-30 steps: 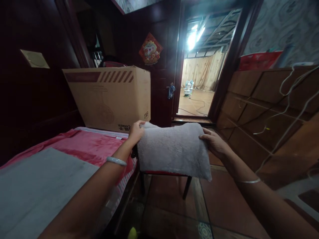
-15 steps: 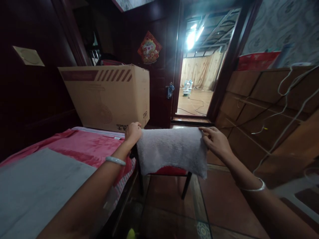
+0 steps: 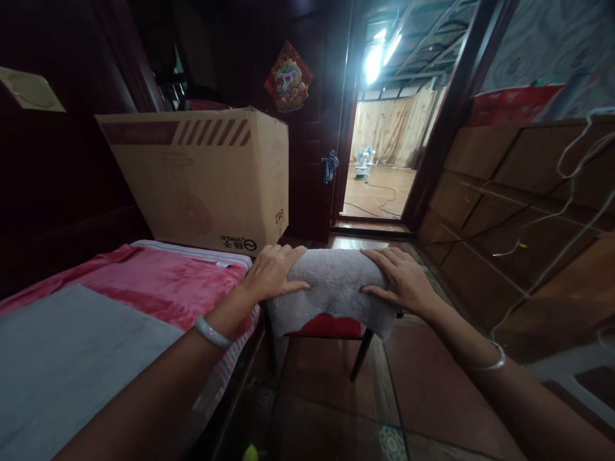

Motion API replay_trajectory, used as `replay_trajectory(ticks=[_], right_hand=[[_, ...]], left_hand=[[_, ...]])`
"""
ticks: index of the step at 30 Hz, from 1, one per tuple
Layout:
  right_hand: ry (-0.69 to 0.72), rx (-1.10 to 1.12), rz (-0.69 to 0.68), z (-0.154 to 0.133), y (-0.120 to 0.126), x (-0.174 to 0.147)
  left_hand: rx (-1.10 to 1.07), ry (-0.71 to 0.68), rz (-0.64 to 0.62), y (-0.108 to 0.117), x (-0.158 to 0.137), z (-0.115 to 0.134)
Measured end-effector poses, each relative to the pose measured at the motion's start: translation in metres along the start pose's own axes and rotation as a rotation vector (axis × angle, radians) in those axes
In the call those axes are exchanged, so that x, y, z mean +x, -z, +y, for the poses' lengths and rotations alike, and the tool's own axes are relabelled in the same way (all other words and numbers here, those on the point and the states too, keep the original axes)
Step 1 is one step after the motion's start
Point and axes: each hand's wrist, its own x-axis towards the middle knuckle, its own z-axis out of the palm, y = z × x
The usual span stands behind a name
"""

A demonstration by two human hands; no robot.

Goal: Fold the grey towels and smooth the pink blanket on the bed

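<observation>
A grey fluffy towel (image 3: 331,282) hangs over the backrest of a dark-framed chair with a red seat (image 3: 327,326). My left hand (image 3: 273,272) clasps the towel at the left part of the backrest, thumb on the near face and fingers over the top edge. In the same way my right hand (image 3: 401,278) clasps its right part. The towel's lower edge hangs unevenly, curving up in the middle above the seat. The backrest itself is hidden under the towel.
To the left is a bed with a pink blanket (image 3: 163,288) and a grey cloth (image 3: 77,365). A large cardboard box (image 3: 192,186) stands behind it. An open doorway shows a fan (image 3: 364,163) beyond. White cables (image 3: 569,192) hang along the wooden cabinet (image 3: 480,160) at right.
Both hands have moved inward from the towel's top corners along the backrest. Their grip has gone from the corners to a clasp with thumbs in front. The view has shifted slightly.
</observation>
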Motion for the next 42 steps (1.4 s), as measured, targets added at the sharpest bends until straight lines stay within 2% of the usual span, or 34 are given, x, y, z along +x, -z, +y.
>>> replay_trajectory(ticks=[6, 13, 17, 21, 25, 31, 35, 38, 42], right_hand=[[0.006, 0.001, 0.010, 0.008, -0.004, -0.001], [0.036, 0.007, -0.017, 0.005, 0.002, -0.001], [0.061, 0.002, -0.025, 0.008, 0.008, -0.010], [0.011, 0.009, -0.033, 0.014, 0.007, -0.020], [-0.009, 0.048, -0.084, 0.021, 0.003, -0.019], [0.001, 0.032, -0.074, 0.023, 0.002, -0.017], [0.002, -0.095, -0.124, 0.013, 0.013, -0.018], [-0.001, -0.231, -0.111, -0.009, 0.024, -0.007], [0.038, -0.263, -0.051, -0.044, 0.019, 0.018]], left_hand=[[-0.046, -0.009, 0.028, -0.006, 0.001, -0.008], [-0.113, -0.030, -0.019, 0.008, -0.004, -0.007], [-0.056, 0.022, 0.037, 0.011, -0.022, -0.008], [-0.012, 0.104, 0.007, 0.005, -0.036, -0.009], [0.052, 0.118, -0.002, -0.002, -0.035, -0.012], [0.036, 0.129, 0.008, -0.005, -0.032, -0.014], [-0.023, 0.166, -0.040, 0.002, -0.037, -0.014], [-0.066, 0.207, -0.079, 0.008, -0.042, -0.013], [-0.101, 0.204, -0.006, 0.007, -0.063, -0.006]])
